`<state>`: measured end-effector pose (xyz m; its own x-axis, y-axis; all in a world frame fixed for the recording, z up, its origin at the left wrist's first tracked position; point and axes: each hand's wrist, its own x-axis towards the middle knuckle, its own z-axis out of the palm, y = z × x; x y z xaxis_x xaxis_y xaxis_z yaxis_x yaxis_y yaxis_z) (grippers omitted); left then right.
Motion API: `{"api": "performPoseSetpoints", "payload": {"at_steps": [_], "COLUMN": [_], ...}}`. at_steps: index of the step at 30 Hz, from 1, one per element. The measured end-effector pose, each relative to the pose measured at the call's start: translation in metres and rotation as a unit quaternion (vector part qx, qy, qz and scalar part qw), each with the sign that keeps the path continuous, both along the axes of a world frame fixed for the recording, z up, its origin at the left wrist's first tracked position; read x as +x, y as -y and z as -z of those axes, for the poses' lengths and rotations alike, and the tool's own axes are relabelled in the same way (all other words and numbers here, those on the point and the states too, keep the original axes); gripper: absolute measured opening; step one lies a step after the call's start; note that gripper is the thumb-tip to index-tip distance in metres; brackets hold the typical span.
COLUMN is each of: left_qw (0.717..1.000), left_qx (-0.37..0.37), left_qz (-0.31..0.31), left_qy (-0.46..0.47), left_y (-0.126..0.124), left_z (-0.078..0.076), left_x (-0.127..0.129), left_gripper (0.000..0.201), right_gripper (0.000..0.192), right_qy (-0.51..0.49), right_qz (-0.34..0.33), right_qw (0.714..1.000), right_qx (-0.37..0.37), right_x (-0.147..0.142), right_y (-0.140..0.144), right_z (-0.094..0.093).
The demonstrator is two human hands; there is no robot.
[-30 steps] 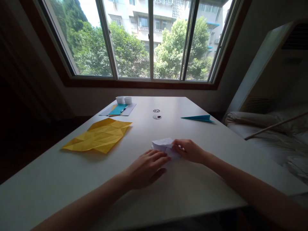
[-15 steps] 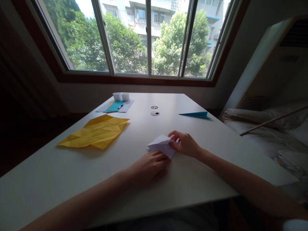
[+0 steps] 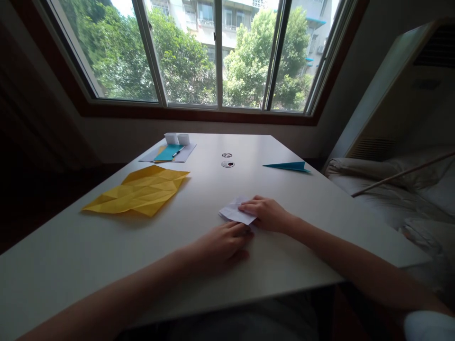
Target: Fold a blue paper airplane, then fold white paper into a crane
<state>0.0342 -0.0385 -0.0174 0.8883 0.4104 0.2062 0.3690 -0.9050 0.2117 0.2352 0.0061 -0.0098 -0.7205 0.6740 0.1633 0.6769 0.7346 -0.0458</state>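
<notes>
A small folded white paper [image 3: 230, 210] lies on the table in front of me, its layers showing along the left edge. My right hand [image 3: 268, 214] grips it at the right side, fingers stretched over the top; the thumb is hidden. At the paper's near edge rests my left hand [image 3: 225, 244], low on the table. Its fingertips touch or nearly touch the paper, and its thumb is spread away from the fingers. Part of the paper is covered by my hands.
A creased yellow paper sheet [image 3: 142, 190] lies to the left. On the right rests a blue paper plane [image 3: 289, 166]. Back left are blue paper [image 3: 168, 152], a pen [image 3: 178, 152] and two small white containers [image 3: 171, 138]. Two round discs [image 3: 228, 164] lie on the white table [image 3: 202, 184].
The raised right flap of the white paper is now folded down to the left. My right hand has shifted from pinching its right corner to lying over it. My left hand stays nearly still.
</notes>
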Motion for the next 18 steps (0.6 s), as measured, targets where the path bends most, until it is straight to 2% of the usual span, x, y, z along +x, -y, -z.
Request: {"api": "performPoseSetpoints", "payload": {"at_steps": [6,13,18], "left_qw": [1.000,1.000,1.000], "left_qx": [0.004,0.011,0.015], "left_qz": [-0.003,-0.002,0.007], "left_qy": [0.008,-0.003,-0.002], "left_y": [-0.001,0.000,0.000], "left_z": [0.002,0.002,0.001], "left_x": [0.001,0.000,0.002], "left_gripper": [0.037,0.039,0.038], "right_gripper": [0.035,0.025,0.031], "right_qy": [0.018,0.009,-0.016], "right_qz": [0.018,0.125,0.209], "right_qw": [1.000,0.991,0.976], "right_qx": [0.015,0.048,0.051], "right_x": [-0.004,-0.005,-0.004], "right_y": [-0.002,-0.005,-0.013], "right_z": [-0.002,-0.008,-0.007]}}
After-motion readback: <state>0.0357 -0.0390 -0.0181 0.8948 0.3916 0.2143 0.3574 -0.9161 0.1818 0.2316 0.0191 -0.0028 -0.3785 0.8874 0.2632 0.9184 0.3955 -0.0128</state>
